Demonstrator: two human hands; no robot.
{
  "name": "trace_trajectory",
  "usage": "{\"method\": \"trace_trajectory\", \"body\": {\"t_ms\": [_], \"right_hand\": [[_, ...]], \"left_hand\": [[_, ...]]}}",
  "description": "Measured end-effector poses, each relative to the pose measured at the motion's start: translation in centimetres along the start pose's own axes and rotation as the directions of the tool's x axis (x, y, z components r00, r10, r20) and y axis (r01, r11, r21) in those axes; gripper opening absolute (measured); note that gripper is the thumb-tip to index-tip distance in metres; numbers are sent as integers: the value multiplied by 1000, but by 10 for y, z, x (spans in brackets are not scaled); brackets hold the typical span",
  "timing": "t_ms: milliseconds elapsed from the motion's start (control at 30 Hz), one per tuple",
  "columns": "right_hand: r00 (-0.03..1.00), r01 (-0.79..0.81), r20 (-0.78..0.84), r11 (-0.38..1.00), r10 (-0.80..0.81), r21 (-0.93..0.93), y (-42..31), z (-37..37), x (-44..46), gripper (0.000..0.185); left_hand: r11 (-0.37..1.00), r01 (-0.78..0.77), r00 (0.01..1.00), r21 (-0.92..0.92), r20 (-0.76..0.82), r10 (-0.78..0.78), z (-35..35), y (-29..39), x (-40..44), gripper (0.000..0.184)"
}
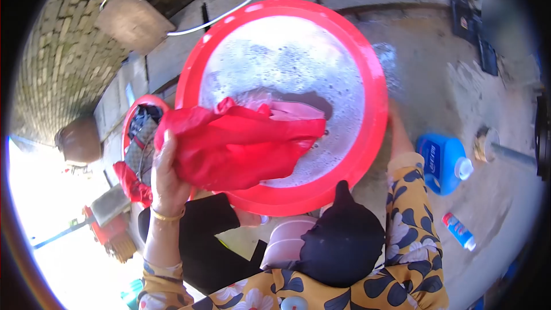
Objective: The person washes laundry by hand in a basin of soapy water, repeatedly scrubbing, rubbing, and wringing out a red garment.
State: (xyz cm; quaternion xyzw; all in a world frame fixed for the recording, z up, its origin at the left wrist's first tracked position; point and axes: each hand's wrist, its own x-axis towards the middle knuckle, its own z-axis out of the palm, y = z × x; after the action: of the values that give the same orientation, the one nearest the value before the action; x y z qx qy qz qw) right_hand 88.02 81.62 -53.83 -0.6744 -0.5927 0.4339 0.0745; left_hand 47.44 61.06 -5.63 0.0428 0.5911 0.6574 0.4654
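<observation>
My left hand (167, 173) is closed on the left end of a wet red cloth garment (244, 149), thumb on top. The garment stretches across the near part of a large red basin (376, 89). Foamy, soapy water (281, 51) fills the basin. Behind the red garment, a pink piece of cloth (295, 110) shows at the water. Beside the basin's right rim is my right hand (395, 117), mostly out of sight; its fingers are hidden, and I cannot tell whether it grips anything.
A blue detergent jug (439, 163) and a small blue-and-red bottle (458, 231) are on the concrete at right. Left of the large basin, a smaller red tub (127, 123) holds dark clothes. A white hose (229, 12) runs behind, near a board (133, 18) and brick wall (63, 40).
</observation>
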Motion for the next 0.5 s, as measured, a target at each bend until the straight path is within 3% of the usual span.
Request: {"method": "trace_trajectory", "body": {"t_ms": [33,133,200,267,333,367,400,467,500], "right_hand": [[1000,20,-21,997,-22,-70,-51,-8,59,29],[991,59,-99,959,-89,-279,-64,-43,48,30],[910,110,-354,948,-217,-300,-89,-69,32,31],[883,195,-435,981,-176,-1,-145,-108,1,28],[932,332,-290,834,-218,440,-232,-137,-53,21],[910,406,-210,665,-358,627,-267,-136,-67,17],[871,425,-129,596,-473,682,-328,-135,-116,18],[664,519,102,556,-740,649,-425,-128,-215,19],[459,566,247,495,-854,659,-456,-111,-244,23]], "left_hand": [[1000,-2,1000,-15,-1,2,-3,0,0,34],[1000,-11,1000,6,2,11,-3,6,-3,30],[999,-42,999,-18,-26,41,-7,9,-5,27],[996,-76,997,-52,-8,76,-5,16,-11,26],[994,-51,996,-99,69,58,-8,23,-16,25],[992,-51,996,-115,67,59,-10,26,-17,25],[990,-61,994,-126,83,71,-11,28,-19,25],[975,-61,985,-214,143,93,-11,32,-20,25],[969,-12,983,-245,177,57,-13,35,-21,26]]}}
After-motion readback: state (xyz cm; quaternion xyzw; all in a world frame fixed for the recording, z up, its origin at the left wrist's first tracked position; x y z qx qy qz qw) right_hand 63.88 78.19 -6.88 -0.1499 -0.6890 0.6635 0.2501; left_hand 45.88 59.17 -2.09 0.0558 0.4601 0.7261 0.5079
